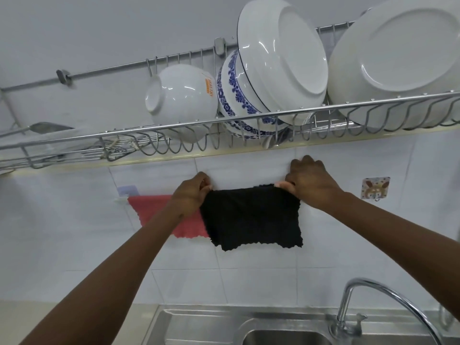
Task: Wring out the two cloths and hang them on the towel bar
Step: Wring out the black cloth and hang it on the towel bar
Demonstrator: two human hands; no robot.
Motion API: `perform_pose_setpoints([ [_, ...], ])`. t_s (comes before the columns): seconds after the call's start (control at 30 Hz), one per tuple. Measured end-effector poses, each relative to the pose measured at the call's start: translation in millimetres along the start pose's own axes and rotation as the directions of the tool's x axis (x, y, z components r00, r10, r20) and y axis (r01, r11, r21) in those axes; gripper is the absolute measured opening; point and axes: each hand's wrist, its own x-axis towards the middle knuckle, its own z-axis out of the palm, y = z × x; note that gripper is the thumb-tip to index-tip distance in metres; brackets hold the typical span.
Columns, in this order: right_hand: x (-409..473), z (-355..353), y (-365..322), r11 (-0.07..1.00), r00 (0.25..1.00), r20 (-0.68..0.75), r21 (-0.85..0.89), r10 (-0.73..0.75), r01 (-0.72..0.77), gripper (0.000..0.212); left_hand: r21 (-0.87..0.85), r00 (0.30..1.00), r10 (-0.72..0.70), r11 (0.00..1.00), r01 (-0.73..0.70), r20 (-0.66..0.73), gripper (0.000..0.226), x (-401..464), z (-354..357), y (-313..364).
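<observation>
A black cloth (251, 217) hangs spread flat against the white tiled wall. My left hand (190, 195) pinches its top left corner, and my right hand (311, 180) grips its top right corner. A pink cloth (151, 207) hangs to the left, partly behind my left wrist and the black cloth. The towel bar's white end bracket (122, 199) shows at the pink cloth's left; the bar itself is hidden by the cloths and my hands.
A steel dish rack (224, 123) with white bowls (181, 100) and plates (398, 61) juts out just above my hands. A steel sink (199, 327) and curved tap (368, 302) lie below. An adhesive hook (375, 189) sticks to the wall at right.
</observation>
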Motion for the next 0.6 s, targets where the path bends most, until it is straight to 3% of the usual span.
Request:
perform_pose_setpoints([
  [0.1,-8,-1,-2,0.999,0.993,0.114,-0.036,-0.027,0.031,0.053,0.248,0.993,-0.029,0.969,-0.001,0.115,0.032,0,-1,-2],
  [0.2,-5,-6,-4,0.999,0.979,0.200,-0.012,-0.029,0.032,0.041,0.421,1.000,0.004,0.907,0.006,-0.023,0.036,8,-1,4],
  [0.3,-6,-6,0,0.998,0.982,0.180,-0.035,-0.052,0.059,0.026,0.308,0.972,0.157,0.946,-0.098,-0.176,0.027,4,3,6],
  [0.4,-8,-4,10,0.991,0.994,0.100,-0.120,-0.041,0.053,0.015,0.233,0.951,0.199,0.962,-0.143,-0.237,0.019,-13,7,0],
  [0.5,-14,-4,14,0.998,0.999,-0.007,-0.041,-0.047,0.047,0.014,0.262,0.961,0.201,0.954,-0.147,-0.190,0.010,-26,9,-5],
  [0.6,-25,0,16,1.000,0.994,-0.107,0.014,-0.010,0.012,0.020,0.300,0.971,0.210,0.939,-0.167,-0.118,0.019,-32,11,-8],
])
